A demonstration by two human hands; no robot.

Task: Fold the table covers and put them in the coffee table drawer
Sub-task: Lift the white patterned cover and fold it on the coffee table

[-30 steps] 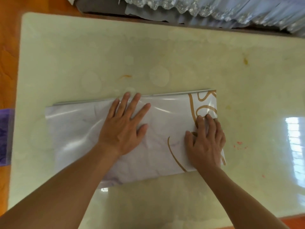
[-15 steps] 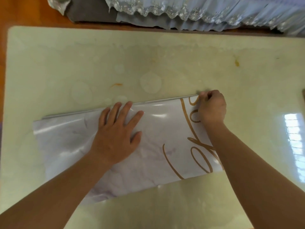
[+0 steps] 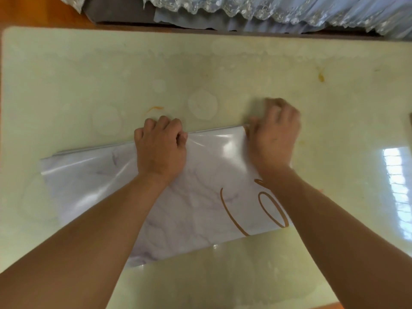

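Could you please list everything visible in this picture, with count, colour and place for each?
glossy pale marble-print table cover with gold script: one, folded into a long strip, lying across the near middle of the table.
cream glossy stone-look table top: one, fills most of the view; orange stains and faint ring marks on it.
pale blue lace-trimmed fabric: one, along the far edge beyond the table.
dark brown furniture edge: one, far left, under the lace fabric.
orange-brown wooden floor: far left corner.
left hand: one, fingers curled on the cover's far edge near its middle.
right hand: one, blurred, fingers curled at the cover's far right corner.
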